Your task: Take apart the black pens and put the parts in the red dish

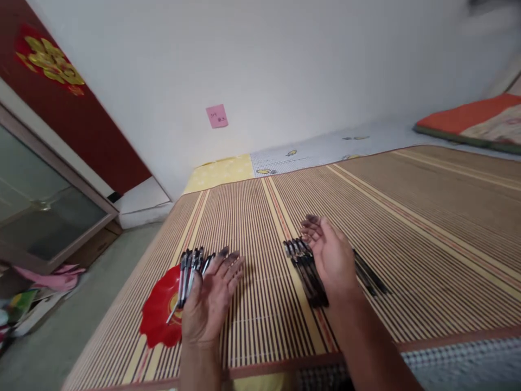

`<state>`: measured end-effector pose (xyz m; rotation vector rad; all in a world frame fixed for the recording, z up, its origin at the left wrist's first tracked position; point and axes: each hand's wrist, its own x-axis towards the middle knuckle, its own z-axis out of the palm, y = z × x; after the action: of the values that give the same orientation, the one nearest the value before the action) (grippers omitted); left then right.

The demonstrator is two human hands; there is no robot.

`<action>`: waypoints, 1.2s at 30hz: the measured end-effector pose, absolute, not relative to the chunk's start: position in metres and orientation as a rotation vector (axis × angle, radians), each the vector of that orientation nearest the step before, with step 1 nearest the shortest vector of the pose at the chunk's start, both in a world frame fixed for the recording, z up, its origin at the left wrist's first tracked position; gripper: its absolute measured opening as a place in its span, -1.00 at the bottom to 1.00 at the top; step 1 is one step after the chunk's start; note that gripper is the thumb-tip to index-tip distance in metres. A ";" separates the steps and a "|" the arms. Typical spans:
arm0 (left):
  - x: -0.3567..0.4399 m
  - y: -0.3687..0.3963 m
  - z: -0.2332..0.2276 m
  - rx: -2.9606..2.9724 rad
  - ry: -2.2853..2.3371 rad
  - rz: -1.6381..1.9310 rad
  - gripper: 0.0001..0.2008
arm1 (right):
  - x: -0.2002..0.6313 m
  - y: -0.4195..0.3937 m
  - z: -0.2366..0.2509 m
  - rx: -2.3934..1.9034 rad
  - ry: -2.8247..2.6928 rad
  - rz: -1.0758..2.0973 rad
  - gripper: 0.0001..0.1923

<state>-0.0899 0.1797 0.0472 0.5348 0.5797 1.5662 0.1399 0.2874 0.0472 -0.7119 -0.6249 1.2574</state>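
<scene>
Lower left of the frame, our left hand grips a bundle of pens over a red plate, partly hidden. At centre, our right hand lies open, covering pens in a row; bare mat beyond.

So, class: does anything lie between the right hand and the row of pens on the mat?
Nothing visible does. The right hand hovers right over the row of pens on the bamboo mat.
</scene>
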 end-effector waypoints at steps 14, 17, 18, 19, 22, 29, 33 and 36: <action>-0.056 0.204 0.017 0.768 1.150 1.420 -0.57 | 0.163 0.286 0.058 -0.854 -0.721 1.153 -0.82; -0.052 0.206 0.013 0.835 1.239 1.398 -0.57 | 0.168 0.283 0.061 -1.110 -1.088 1.029 -0.83; -0.051 0.207 0.012 0.863 1.271 1.387 -0.58 | 0.169 0.282 0.062 -1.215 -1.282 0.974 -0.85; -0.050 0.207 0.011 0.893 1.302 1.379 -0.59 | 0.171 0.280 0.063 -1.321 -1.491 0.918 -0.87; -0.048 0.208 0.010 0.967 1.365 1.352 -0.61 | 0.172 0.275 0.066 -1.613 -2.019 0.773 -0.81; -0.052 0.208 0.007 0.969 1.379 1.365 -0.61 | 0.160 0.273 0.057 -1.815 -2.283 0.777 -0.86; -0.052 0.209 0.008 0.991 1.401 1.359 -0.63 | 0.153 0.274 0.051 -1.836 -2.339 0.773 -0.89; -0.049 0.209 0.010 0.989 1.427 1.349 -0.62 | 0.150 0.273 0.048 -1.781 -2.380 0.800 -0.88</action>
<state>-0.0491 0.2085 0.0095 0.9885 1.4266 1.3493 0.1502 0.2732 0.0479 -1.7807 -2.3804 0.7996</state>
